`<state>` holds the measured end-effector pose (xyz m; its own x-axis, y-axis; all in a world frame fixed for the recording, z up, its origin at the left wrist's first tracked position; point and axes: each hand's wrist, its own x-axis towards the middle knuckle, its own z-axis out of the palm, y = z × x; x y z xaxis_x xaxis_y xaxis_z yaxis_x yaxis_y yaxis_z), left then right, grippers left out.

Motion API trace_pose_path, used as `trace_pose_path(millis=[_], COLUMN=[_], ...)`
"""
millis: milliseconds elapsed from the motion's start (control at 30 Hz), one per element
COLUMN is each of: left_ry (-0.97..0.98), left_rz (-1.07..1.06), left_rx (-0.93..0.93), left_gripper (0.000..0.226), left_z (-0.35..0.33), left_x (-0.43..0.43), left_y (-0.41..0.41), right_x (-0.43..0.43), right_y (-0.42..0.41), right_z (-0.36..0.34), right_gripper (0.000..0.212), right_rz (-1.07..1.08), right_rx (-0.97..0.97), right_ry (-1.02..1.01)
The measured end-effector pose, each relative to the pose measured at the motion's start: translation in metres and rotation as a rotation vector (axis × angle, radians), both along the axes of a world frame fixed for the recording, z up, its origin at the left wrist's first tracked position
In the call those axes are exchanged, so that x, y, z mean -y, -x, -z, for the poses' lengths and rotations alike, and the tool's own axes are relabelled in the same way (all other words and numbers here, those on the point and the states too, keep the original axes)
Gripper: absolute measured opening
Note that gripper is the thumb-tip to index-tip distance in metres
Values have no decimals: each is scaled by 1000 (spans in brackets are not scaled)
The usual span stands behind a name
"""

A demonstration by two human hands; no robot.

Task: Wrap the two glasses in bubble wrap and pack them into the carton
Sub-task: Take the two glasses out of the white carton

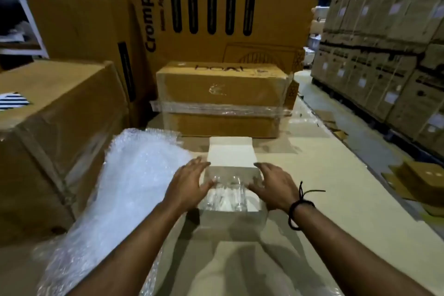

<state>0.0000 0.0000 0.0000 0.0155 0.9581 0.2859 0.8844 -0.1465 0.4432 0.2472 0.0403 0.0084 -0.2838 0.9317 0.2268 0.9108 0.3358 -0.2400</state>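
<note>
"Crompton" runs sideways up the tall brown carton (pixel 240 38); the lettering atop the film-wrapped box (pixel 221 89) is too blurred to read.

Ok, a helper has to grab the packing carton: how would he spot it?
Find the tall brown Crompton box at the back. In front of it, beside the bubble wrap, sits the carton. It alone is small, white and open.

Two glasses (pixel 217 193), one carton (pixel 230 156), one bubble wrap sheet (pixel 134 175).
</note>
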Motion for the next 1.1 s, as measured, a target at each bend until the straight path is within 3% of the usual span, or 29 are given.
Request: trace_pose_path(millis=[133,267,467,567,667,800,933,1033,1100], left_ry=[192,192,137,218,259,248,121,-36,-87], left_rz=[38,14,-73,-118,-121,-115,-107,-83,-61], left_rx=[-61,-41,-435,-560,-631,-622,-539,-372,-146], left_gripper=[58,56,62,69,62,64,57,37,30], left_z=[38,46,27,22,21,17,17,20,24], left_x=[7,-6,-34,-46,-55,-61,-53,-44,-37], left_y=[-6,-4,-15,-26,-34,-35,-26,-16,-10], right_x=[8,-4,-21,-33,-42,-44,-38,-30,-23], right_y=[-6,-1,14,33,48,52,50,49,46], right_z=[40,41,27,20,21,20,18,16,14], right_gripper=[75,74,63,63,63,63,60,51,44], right_rz=[27,38,52,48,48,62,77,90,116], right_rx=[24,-21,293,369,437,499,390,274,211], right_ry=[210,187,25,63,158,212,217,175,146])
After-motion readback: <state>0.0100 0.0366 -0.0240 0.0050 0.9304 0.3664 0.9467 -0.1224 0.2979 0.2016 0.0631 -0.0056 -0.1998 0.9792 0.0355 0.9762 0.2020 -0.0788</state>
